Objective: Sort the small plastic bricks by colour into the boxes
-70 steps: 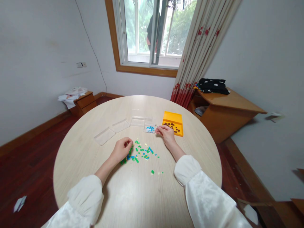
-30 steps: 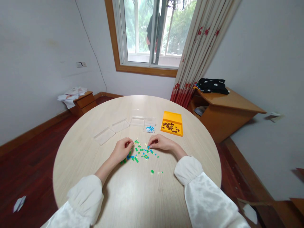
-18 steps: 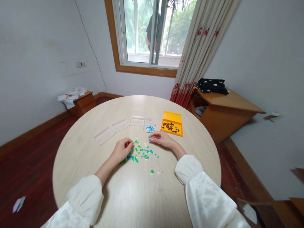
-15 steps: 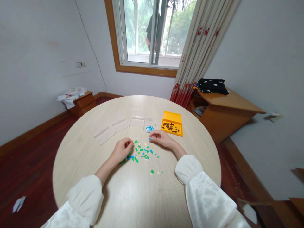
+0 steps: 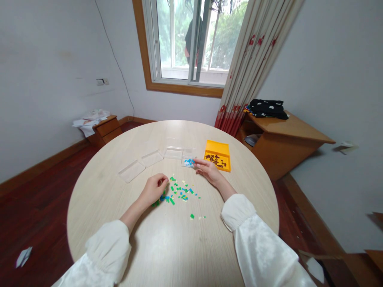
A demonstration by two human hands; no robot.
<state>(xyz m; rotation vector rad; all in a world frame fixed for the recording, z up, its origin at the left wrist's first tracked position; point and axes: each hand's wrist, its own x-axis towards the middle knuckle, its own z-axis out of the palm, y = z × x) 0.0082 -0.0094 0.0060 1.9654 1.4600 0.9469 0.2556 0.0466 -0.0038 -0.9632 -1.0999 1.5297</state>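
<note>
Small building bricks [image 5: 179, 191], green, blue and pale yellow, lie scattered over the middle of the table. My left hand [image 5: 154, 189] rests at the left edge of this pile, its thumb and fingers curled together; whatever it may pinch is hidden. My right hand [image 5: 208, 170] reaches over the near right corner of a small clear box, its fingers stretched out and slightly apart. Several blue bricks [image 5: 188, 162] lie in that clear box [image 5: 183, 165], right by the fingertips. I see no brick plainly held in the right hand.
Three clear plastic trays, the left one [image 5: 131, 172], the middle one [image 5: 152, 158] and one [image 5: 173, 153] beside the blue bricks, form an arc. An open yellow case [image 5: 217, 147] with dark brown pieces stands at the right of the round table [image 5: 167, 247].
My right hand has moved forward from above the pile to the clear box, and its fingers have straightened. The blue brick no longer shows plainly between them. My left hand stays put.
</note>
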